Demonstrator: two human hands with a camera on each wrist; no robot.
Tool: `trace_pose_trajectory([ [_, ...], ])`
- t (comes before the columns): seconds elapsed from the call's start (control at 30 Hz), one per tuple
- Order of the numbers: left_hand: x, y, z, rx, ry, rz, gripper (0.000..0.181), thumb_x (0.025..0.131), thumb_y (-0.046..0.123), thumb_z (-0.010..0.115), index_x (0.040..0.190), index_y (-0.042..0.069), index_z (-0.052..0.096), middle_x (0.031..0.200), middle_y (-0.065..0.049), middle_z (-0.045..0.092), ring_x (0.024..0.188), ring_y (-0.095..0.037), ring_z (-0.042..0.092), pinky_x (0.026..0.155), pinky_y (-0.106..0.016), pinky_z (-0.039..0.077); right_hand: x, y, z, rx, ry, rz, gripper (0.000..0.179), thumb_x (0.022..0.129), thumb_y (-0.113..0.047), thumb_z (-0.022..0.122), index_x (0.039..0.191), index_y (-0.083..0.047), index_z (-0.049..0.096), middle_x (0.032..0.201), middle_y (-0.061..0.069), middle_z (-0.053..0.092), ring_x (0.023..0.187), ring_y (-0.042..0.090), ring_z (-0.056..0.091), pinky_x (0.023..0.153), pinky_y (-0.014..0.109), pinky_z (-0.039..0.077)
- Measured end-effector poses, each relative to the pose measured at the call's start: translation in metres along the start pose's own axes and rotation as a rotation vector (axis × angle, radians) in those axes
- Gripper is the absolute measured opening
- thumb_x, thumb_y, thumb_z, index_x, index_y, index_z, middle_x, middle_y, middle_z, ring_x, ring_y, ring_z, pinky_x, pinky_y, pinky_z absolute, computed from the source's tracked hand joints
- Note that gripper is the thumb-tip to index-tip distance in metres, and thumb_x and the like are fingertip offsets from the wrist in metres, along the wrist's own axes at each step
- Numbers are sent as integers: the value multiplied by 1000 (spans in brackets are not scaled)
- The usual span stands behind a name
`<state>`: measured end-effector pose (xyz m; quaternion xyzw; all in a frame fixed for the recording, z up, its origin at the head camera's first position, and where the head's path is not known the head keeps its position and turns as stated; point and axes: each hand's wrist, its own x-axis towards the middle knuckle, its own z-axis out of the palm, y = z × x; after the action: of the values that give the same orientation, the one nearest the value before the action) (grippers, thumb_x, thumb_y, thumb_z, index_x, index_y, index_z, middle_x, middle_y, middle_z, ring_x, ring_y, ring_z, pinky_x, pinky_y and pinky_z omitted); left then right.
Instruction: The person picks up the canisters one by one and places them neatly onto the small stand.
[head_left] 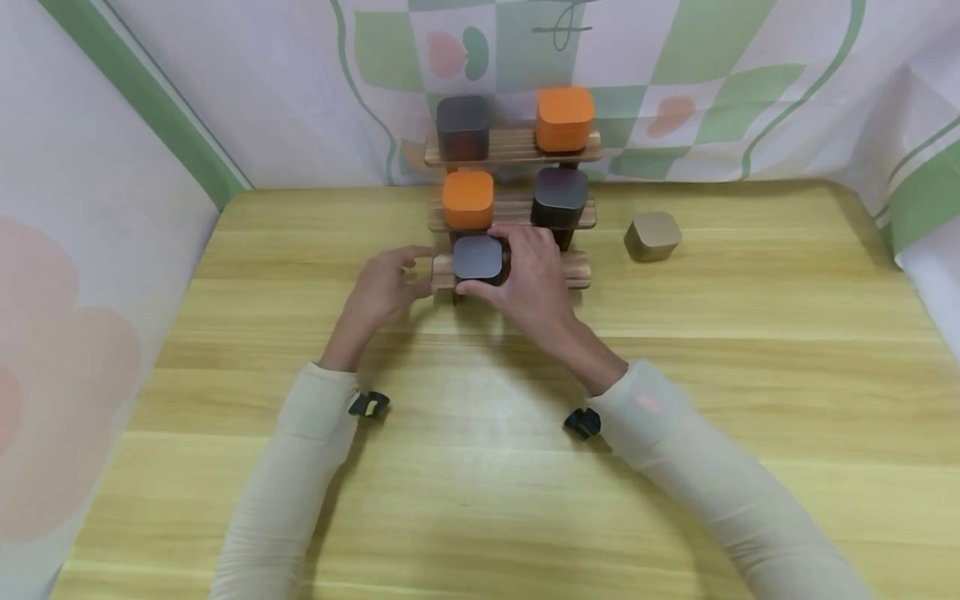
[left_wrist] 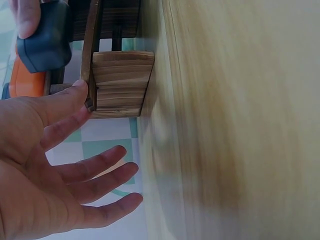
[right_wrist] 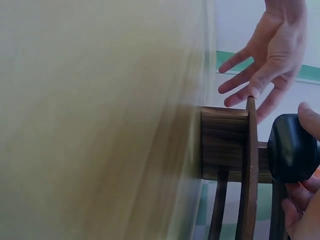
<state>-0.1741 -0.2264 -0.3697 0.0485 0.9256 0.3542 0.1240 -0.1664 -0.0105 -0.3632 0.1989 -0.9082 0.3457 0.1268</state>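
Note:
My right hand (head_left: 536,279) grips a dark grey rounded square tin (head_left: 477,258) between thumb and fingers, over the left part of the lowest step of a three-tier wooden display rack (head_left: 576,268). In the right wrist view a narrow gap shows between the tin (right_wrist: 290,150) and the step's board (right_wrist: 251,150). At the step's left end my left hand (head_left: 382,287) pinches the board with thumb and forefinger. Its other fingers (left_wrist: 107,182) are spread out in the left wrist view. The tin's underside is hidden from the head view.
The middle tier bears an orange tin (head_left: 468,200) and a dark tin (head_left: 559,198). On the top tier are another dark tin (head_left: 462,129) and another orange tin (head_left: 565,121). A gold-brown tin (head_left: 652,237) stands on the wooden table (head_left: 480,500), right of the rack. Patterned cloth (head_left: 525,50) hangs behind.

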Motion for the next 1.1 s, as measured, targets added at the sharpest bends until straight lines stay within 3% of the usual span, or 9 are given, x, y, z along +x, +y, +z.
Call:
trace_pose_trajectory([
  [0.43, -1, 0, 0, -23, 12, 1, 48, 96, 19, 70, 142, 18, 58, 143, -14, 54, 126, -37, 52, 98, -52, 48, 0, 0, 12, 33, 10, 46, 78, 70, -38, 92, 131, -2, 58, 129, 12, 59, 109, 34, 47, 86, 48, 36],
  [1.1, -1, -1, 2, 2, 22, 7, 49, 95, 20, 71, 143, 19, 58, 145, -12, 53, 126, -36, 53, 97, -52, 49, 0, 0, 19, -6, -5, 85, 78, 73, -42, 89, 133, -4, 57, 127, 11, 60, 110, 33, 52, 92, 50, 32],
])
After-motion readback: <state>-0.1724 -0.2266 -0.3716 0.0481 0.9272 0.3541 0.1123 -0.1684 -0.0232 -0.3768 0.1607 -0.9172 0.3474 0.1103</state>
